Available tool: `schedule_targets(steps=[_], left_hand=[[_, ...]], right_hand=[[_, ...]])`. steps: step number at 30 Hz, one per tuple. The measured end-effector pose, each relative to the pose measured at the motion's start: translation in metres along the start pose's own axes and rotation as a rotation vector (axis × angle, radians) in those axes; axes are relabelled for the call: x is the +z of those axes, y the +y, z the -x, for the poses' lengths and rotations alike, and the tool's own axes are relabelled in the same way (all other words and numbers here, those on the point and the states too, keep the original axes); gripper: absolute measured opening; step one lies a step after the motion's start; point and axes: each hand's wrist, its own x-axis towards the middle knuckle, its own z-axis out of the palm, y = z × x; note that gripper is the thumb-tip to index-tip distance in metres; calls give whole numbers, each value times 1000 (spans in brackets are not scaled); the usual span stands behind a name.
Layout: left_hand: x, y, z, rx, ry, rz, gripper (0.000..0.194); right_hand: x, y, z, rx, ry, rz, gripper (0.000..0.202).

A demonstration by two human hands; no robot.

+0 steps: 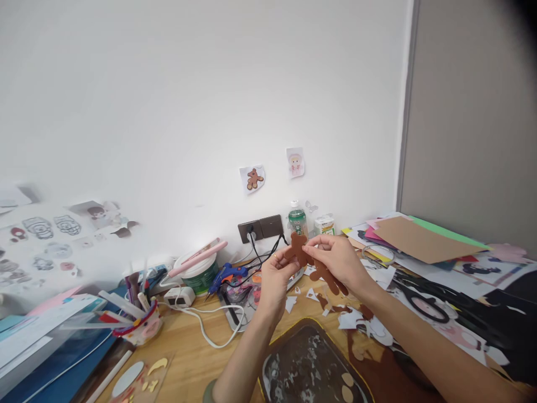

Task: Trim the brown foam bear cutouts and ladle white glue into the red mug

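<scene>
A flat brown bear-shaped cutout [329, 279] is held up above the desk. Its rounded head and ears point up, and its lower part slants down to the right. My left hand [277, 275] pinches the cutout's left side between thumb and fingers. My right hand [335, 261] grips it around the middle, hiding part of the body. On the wall behind, a small picture of a brown bear [253, 179] is stuck up. Below the hands, a dark tray with a yellow rim [308, 358] carries whitish smears and a few tan ovals.
Paper and brown scraps [350, 319] lie right of the tray. Black scissors [423, 305] and stacked coloured sheets [428, 238] are farther right. To the left are a blue glue gun [229, 275], a white cable [205, 336] and a pen cup [140, 330]. A green-labelled bottle [297, 218] stands by the wall.
</scene>
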Motion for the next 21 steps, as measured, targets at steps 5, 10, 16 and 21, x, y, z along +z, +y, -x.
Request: schedule_targets(steps=[5,10,16,21], left_hand=[[-2,0,-1,-2,-8,9,34],[-2,2,0,5,-15,-2,34],[-2,4,1,-10,-10,-15,35],[-1,6,2,-21,-21,1,35]], right_hand=[[0,-2,0,-17,17,57,19],[1,-1,0,-41,29,84,20],[1,2,1,-57,56,105,22],[2,0,2,-71,66,134,21]])
